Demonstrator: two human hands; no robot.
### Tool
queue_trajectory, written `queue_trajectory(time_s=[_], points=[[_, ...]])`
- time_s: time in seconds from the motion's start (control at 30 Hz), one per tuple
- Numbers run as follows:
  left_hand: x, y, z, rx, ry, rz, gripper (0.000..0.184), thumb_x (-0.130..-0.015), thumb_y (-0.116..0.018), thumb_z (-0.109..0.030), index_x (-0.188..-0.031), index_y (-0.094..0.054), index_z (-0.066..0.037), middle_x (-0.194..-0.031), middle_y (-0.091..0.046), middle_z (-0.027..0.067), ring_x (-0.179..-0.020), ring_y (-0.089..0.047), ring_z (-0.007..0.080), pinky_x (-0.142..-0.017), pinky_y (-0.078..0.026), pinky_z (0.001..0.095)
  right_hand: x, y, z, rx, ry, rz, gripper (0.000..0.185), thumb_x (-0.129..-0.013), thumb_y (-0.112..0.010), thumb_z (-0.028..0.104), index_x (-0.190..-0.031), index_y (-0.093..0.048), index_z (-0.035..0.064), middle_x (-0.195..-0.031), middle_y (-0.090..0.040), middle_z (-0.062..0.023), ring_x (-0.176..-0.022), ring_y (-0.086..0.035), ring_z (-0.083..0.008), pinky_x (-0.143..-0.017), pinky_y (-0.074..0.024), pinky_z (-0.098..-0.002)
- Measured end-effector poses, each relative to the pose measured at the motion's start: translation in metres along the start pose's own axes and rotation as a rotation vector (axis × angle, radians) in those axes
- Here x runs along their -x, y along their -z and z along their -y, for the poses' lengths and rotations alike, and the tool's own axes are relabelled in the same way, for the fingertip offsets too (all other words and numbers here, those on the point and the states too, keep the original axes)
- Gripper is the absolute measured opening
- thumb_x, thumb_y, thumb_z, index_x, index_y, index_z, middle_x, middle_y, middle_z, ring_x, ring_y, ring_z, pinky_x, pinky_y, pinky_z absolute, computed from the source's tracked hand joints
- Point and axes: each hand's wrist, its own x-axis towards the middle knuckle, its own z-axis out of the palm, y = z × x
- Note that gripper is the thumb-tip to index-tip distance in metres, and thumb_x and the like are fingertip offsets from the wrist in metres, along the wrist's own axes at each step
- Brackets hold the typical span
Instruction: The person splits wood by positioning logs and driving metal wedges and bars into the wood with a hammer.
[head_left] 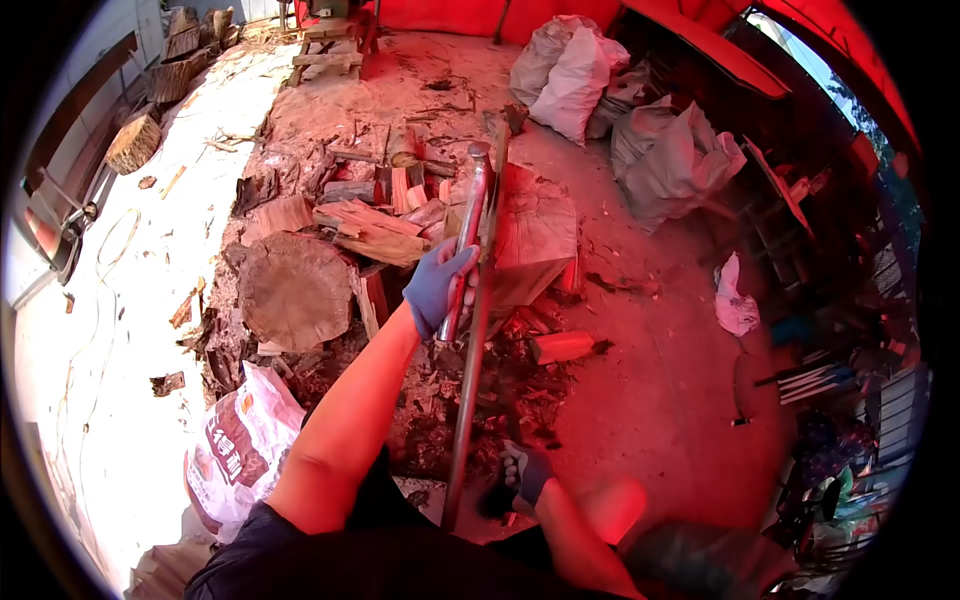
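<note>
My left hand [440, 288], in a blue-grey glove, is wrapped around a shiny metal bar [471, 215] with a wider rounded upper end. Right beside it runs a long-handled tool [466, 420], its shaft slanting from near my body up to the large wood block [535, 235]. Whether my left fingers also touch that shaft, I cannot tell. Lower down, my right hand [527, 472], gloved too, is near my leg with its fingers curled; what they hold, if anything, is hidden. Split firewood [375, 230] and a round log [295, 290] lie to the left of the block.
A printed plastic bag [240, 450] stands at the lower left. Full white sacks [575, 85] and a grey sack [670, 165] are at the back right. Cut logs [135, 142] line the left wall. Wood chips and bark litter the floor, with one split piece [563, 347] near the block.
</note>
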Motion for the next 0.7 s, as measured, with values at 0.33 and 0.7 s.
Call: queue_trajectory(time_s=[0.33,0.7], points=[[-0.015,-0.022,0.013,0.031,-0.015,-0.016,0.021,-0.100,-0.055,-0.028,-0.091,-0.047,-0.011,-0.064,-0.050,0.0016,-0.045,-0.049,0.0133,-0.040,-0.041,0.0293,0.191,-0.063,0.099,0.021,0.827,0.141,0.023,-0.098,-0.059,0.024,-0.107,-0.057,0.0024,-0.072,-0.051,-0.0008,-0.049,-0.047,-0.0110,-0.044,-0.0394,-0.0278],[-0.027,-0.044,0.033,0.140,-0.095,-0.058,0.020,-0.098,-0.061,-0.024,-0.095,-0.047,-0.010,-0.068,-0.048,0.0004,-0.054,-0.047,0.0104,-0.044,-0.040,0.0275,0.227,-0.159,0.247,0.466,1.158,0.093,0.041,-0.099,-0.058,0.040,-0.103,-0.055,-0.0001,-0.060,-0.048,-0.0026,-0.039,-0.047,-0.0131,-0.037,-0.0379,-0.0280]])
